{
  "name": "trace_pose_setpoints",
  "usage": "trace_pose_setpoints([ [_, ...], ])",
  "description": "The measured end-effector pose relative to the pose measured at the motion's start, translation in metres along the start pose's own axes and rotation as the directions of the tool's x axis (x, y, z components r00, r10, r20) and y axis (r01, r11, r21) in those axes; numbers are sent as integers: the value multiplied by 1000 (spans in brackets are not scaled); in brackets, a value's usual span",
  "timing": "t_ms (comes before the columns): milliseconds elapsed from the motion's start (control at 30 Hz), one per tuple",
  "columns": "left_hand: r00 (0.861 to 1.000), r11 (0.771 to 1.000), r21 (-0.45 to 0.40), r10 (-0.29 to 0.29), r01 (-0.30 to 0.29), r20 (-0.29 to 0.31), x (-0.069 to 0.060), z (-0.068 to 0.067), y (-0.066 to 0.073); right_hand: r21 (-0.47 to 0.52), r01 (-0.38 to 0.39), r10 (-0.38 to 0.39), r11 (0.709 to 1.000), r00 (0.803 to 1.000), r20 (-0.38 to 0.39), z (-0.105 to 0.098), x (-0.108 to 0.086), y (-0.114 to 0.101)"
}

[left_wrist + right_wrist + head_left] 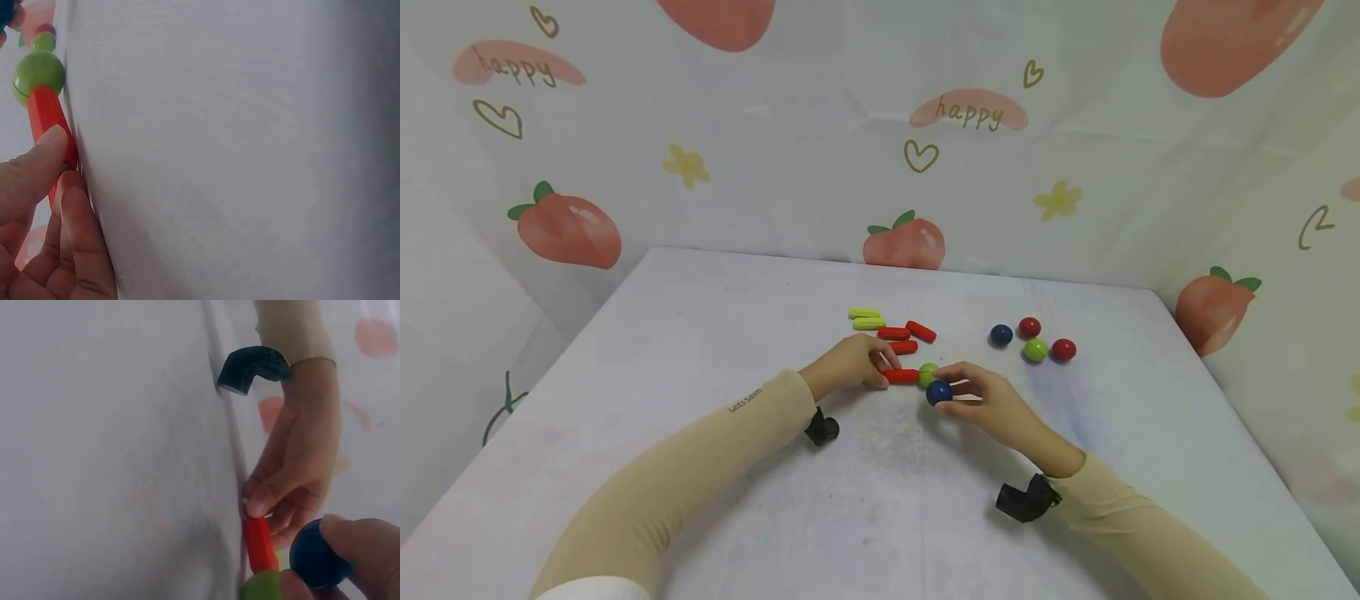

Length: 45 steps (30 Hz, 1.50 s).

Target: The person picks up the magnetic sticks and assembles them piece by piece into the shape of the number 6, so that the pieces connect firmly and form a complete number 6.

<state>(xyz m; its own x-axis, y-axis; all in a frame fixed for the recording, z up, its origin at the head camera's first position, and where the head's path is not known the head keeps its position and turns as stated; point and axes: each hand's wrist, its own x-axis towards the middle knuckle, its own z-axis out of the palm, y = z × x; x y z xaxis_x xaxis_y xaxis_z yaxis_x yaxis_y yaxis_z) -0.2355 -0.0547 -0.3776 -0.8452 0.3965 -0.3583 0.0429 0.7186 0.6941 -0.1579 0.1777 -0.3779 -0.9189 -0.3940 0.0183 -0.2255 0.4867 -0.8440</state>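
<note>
My left hand [859, 362] pinches a red stick [902, 377] near its left end, thumb and fingers around it in the left wrist view. A green ball [39, 74] sits at the far end of that red stick [49, 119], touching it. With thumb and fingers my right hand [992, 404] grips a dark blue ball [938, 392] just in front of the green ball. In the right wrist view the blue ball [319, 555] is between thumb and fingers, and a fingertip lies against the green ball [262, 586].
Behind the left hand lie two yellow-green sticks [868, 323] and several red sticks [921, 332]. At the right are a blue ball [1001, 335], two red balls [1063, 350] and a green ball [1035, 349]. A patterned cloth [805, 167] hangs behind the table [865, 517].
</note>
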Motion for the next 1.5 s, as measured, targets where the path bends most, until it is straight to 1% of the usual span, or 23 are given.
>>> trace_pose_setpoints([
  [233, 1000, 1000, 11, -2, 3, -6, 0, -1, 1, 7, -10, 10, 1000, 1000, 4, 13, 7, -3],
  [500, 1000, 1000, -1, -5, 5, -7, 0, -1, 2, -18, -4, 5, 1000, 998, 61, 26, 16, -8],
  [667, 1000, 1000, 4, -3, 3, -11, 1, 0, 1, -43, -8, 11, 999, 997, 79, 31, 21, -12],
  [900, 1000, 1000, 16, 8, -7, -16, 4, 1, -2, -75, -24, 31, 997, 995, 97, 35, 26, -15],
  [1167, 1000, 1000, 21, 15, -14, -12, 5, 1, -3, -104, -36, 45, 994, 995, 87, 37, 28, -17],
  [1400, 1000, 1000, 24, 16, -15, -10, 5, 0, -3, -121, -72, 82, 990, 993, 81, 39, 28, -17],
  [1500, 1000, 1000, 26, 12, -12, -9, 5, 1, -4, -131, -65, 76, 989, 994, 79, 39, 29, -17],
])
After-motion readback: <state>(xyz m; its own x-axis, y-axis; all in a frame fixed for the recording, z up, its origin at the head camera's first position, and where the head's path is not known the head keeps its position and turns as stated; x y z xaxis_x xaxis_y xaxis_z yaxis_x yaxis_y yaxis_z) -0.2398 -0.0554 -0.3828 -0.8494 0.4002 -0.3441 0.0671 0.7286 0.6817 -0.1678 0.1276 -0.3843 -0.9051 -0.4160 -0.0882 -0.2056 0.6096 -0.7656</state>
